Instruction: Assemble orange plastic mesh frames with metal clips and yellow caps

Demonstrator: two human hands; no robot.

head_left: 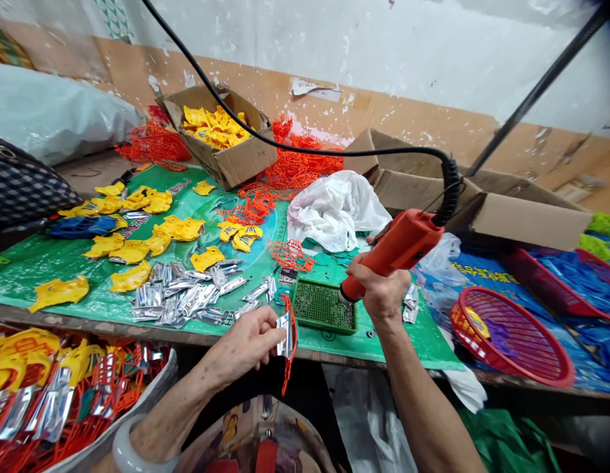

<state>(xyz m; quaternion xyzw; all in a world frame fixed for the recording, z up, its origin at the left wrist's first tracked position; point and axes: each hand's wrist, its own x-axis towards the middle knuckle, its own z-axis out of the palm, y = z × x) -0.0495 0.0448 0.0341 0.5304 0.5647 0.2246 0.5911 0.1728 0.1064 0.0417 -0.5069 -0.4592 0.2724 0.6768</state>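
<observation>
left hand (246, 345) pinching a silver piece (284, 334) with an orange frame (290, 341), right hand (381, 289) just beside it gripping an orange power tool (396, 249) tip-down over a green tray (323, 307)

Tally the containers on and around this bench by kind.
Cardboard boxes: 3 (one with yellow pieces, two at the back right)
Red plastic baskets: 2
Green screw tray: 1
Total: 6

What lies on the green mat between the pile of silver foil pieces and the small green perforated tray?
In the head view, a few loose silver foil pieces lie there, between the pile of silver foil pieces and small green perforated tray.
</observation>
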